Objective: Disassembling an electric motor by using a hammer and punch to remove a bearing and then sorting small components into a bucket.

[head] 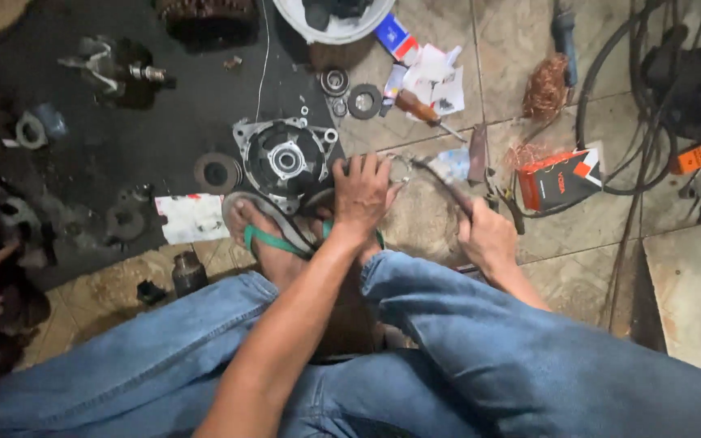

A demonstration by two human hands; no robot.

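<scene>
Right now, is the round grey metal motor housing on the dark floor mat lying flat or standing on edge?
Lying flat: the round grey metal motor housing faces up, showing its central bearing hole.
</scene>
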